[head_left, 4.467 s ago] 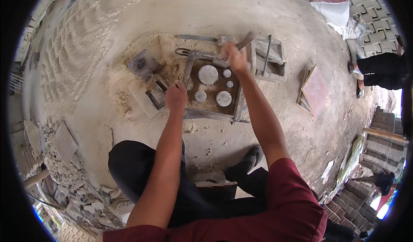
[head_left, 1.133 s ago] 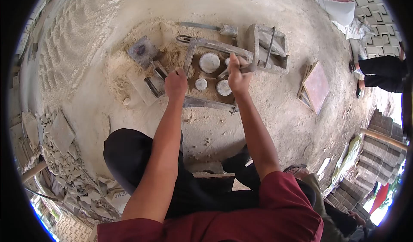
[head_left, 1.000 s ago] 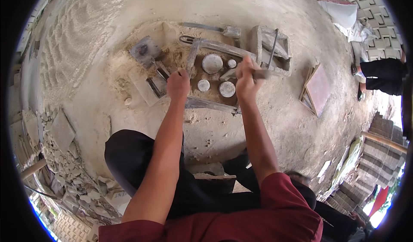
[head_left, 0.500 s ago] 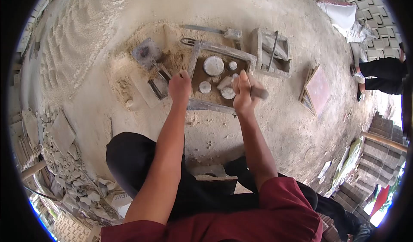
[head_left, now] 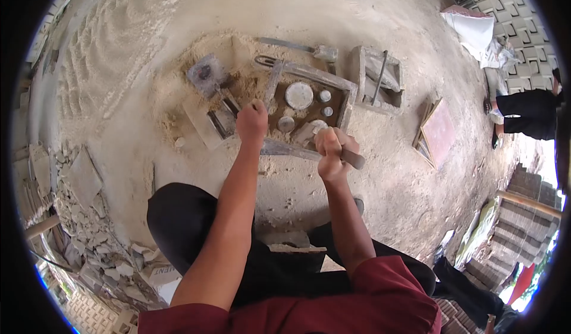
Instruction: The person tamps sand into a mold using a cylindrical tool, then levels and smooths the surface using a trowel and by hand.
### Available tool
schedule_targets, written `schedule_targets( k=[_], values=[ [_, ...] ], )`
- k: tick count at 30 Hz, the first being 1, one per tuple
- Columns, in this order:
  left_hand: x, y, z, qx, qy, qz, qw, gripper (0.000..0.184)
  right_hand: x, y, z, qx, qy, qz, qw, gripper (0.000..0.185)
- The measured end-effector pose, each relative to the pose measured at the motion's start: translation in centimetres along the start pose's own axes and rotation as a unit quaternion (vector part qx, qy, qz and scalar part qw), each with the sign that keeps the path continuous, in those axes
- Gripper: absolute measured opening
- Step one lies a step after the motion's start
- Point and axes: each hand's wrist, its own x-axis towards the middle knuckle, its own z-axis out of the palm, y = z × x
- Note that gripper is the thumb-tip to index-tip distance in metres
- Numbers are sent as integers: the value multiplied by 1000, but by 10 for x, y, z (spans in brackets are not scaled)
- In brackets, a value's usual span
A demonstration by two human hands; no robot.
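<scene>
A rectangular frame (head_left: 315, 72) lies on the ground, filled with brown sand. Several round pale pieces sit in the sand, among them a large disc (head_left: 298, 95) and a smaller disc (head_left: 286, 124). My right hand (head_left: 334, 142) is closed round a short-handled tool (head_left: 353, 159) over the frame's near right corner. By that hand, a pale blocky shape (head_left: 307, 131) lies over the sand; whether it is the tool's head I cannot tell. My left hand (head_left: 252, 121) makes a fist against the frame's left side, and its fingers hide whatever they hold.
Left of the frame are a square block (head_left: 206, 72) and metal bars (head_left: 220, 123) in loose sand. A long flat tool (head_left: 288, 44) lies beyond it. To the right stand a second frame (head_left: 358, 75), leaning boards (head_left: 439, 133) and a person's legs (head_left: 526, 114).
My right hand has moved slightly toward me and left with the tool, uncovering a small round piece at the frame's right. My left hand stays at the frame's left side. The view has shifted slightly.
</scene>
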Motion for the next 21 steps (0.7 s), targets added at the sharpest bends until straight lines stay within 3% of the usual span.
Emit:
schedule_targets(
  k=[2,4,5,6,9,10,13,16,18,21],
  values=[
    [-8,-1,-3,-5,4,0,1000,54,-8,10,-1,3,3,2,1000,44],
    [-6,3,-2,-2,-1,-37,999,54,-9,30,-3,-78,-82,23,993,45],
    [-9,1,-3,-1,-5,-37,999,54,-7,32,-6,8,-72,62,995,43],
    [-8,3,-7,1,-24,-33,999,54,-4,20,-4,8,-70,61,996,43],
    [-7,6,-6,8,-32,-49,998,54,4,-3,-5,-79,-174,-33,981,40],
    [-7,6,-6,13,-23,-59,998,55,7,-2,-1,-78,-173,-31,981,40],
    [-5,2,-4,5,-18,-37,999,55,15,-17,3,-106,-298,-15,949,29],
    [-5,0,-2,0,-25,-51,998,55,2,-11,4,-84,-278,-98,952,29],
    [-6,3,-2,0,-23,-51,998,55,0,8,4,-152,-267,-69,949,29],
    [-1,4,-1,-2,-13,-36,999,54,9,1,1,-41,-199,-70,977,32]
  ],
)
